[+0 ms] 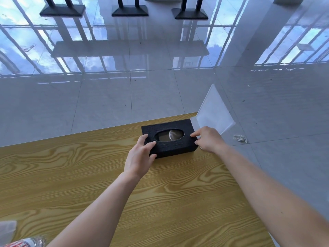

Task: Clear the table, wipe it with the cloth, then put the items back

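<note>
At the near left corner of the bench, part of a clear bottle with a red and white label is seen, cut off by the frame edge. Just behind it a pale, see-through item is also cut off, and what it is cannot be told. Two bare forearms are stretched out over the yellow wood grain toward the far right corner.

There a black box is held between the two hands, which are set apart, one at each short end. The left end is gripped by the left hand, with the thumb laid on the top and the fingers curled down the near side. The right end is gripped by the right hand, with the forefinger laid along the top edge and the other fingers bent round the end. Whether the box is resting on the bench or raised just off it cannot be told. An oval opening is cut in the top of the box, and a pale tissue is seen inside it.

Just behind the right hand, at the bench corner, a clear stand is set upright and tilted back, close beside the box.

Beyond the bench, a crumpled white scrap is seen lying on the glossy tiled floor, in which windows and sky are mirrored. Farthest off, three black bases are lined up along the top.
</note>
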The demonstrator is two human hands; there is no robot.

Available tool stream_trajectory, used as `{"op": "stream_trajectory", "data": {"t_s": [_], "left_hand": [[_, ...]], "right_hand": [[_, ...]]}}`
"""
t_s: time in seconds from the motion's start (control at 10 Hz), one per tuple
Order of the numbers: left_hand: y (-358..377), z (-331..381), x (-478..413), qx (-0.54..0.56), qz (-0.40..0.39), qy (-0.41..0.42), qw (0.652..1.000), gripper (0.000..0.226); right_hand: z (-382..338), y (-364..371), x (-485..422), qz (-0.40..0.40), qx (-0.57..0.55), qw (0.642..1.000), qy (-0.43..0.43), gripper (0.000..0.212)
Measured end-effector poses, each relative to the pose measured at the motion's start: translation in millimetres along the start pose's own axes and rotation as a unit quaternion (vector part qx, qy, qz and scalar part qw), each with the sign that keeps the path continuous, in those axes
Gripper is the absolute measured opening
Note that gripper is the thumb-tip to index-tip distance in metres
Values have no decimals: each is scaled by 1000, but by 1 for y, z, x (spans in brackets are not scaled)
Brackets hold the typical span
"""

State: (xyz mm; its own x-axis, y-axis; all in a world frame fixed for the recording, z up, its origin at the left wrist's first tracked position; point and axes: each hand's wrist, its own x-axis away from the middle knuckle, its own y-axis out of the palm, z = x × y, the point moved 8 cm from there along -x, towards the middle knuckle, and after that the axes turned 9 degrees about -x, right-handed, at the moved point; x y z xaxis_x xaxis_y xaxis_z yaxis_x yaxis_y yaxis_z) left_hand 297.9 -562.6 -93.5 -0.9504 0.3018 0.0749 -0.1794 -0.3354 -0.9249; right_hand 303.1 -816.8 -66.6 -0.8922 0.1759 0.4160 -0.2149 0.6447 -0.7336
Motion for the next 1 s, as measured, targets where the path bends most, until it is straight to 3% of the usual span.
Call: {"op": "stream_trajectory", "data": {"t_s": [1.0], "left_hand": [[-16, -2, 16, -68, -17, -8, 998, 60]], "right_hand": [[-10, 13, 35, 41, 71, 995, -65, 46]]}}
